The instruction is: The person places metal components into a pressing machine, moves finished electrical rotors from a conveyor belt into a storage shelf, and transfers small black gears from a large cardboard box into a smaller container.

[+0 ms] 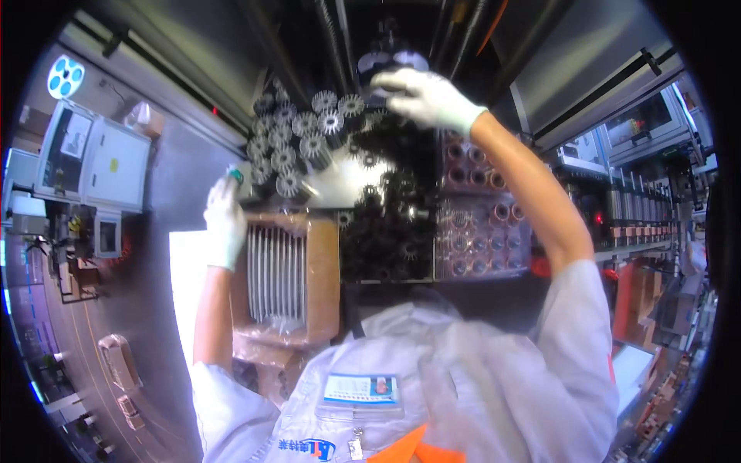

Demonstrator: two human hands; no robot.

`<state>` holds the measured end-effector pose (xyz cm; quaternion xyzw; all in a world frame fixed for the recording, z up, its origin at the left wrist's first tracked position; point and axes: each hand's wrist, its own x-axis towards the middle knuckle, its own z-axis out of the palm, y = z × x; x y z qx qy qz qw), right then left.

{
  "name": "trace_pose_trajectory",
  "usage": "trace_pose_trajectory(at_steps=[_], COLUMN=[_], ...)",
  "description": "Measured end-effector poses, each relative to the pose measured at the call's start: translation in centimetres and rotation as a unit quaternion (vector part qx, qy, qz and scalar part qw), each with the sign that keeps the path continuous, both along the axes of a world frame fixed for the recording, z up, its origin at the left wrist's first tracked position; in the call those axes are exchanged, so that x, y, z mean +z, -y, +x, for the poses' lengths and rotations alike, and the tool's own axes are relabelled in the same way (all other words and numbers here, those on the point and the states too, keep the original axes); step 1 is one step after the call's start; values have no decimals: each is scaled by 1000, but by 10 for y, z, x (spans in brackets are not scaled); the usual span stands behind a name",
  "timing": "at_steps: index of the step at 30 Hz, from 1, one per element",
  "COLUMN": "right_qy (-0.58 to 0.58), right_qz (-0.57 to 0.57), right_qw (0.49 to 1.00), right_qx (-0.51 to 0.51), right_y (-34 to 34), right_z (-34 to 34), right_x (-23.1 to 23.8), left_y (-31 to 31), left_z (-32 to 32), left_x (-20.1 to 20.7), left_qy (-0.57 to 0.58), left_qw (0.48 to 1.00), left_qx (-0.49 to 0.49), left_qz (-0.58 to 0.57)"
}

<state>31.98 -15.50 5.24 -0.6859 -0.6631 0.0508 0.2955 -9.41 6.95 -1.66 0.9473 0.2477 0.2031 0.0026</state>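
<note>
My left hand (pixel 225 224), in a white glove, reaches forward beside the cardboard box. Its fingers are stretched out, with the tips at a small green button-like piece (pixel 235 176). My right hand (pixel 426 99), also gloved in white, is raised at the back middle, at a dark machine fixture (pixel 376 68) with shiny round parts. Its fingers point left and look spread; I see nothing held in them, though the dark fixture behind makes the tips hard to read. Several slotted metal cores (pixel 313 145), shaped like toothed cylinders, stand upright on the table between my hands.
Nearest me at left, the cardboard box (pixel 323 278) holds a row of thin metal pieces. At right, clear plastic trays (pixel 482 270) hold copper-coloured round parts. Dark machine posts (pixel 333 46) rise at the back. A reflective dark worktop (pixel 386 262) lies between box and trays.
</note>
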Motion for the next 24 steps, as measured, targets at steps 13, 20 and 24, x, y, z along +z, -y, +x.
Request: trace_pose_trajectory(at_steps=[13,20,24], right_qy=[112,-493,-448], right_qz=[-78,8,-8], right_qw=[986,869,893], right_qx=[95,-28,-39], right_y=[56,80,98], right_z=[-63,-73,-54], right_x=[-58,-30,-36], left_y=[23,60,57], left_z=[26,54,63], left_x=[35,11,9], left_qy=[10,-20,-15], left_qw=[1000,993,991], left_qx=[-12,-114,-133], left_qz=[-1,-5,28])
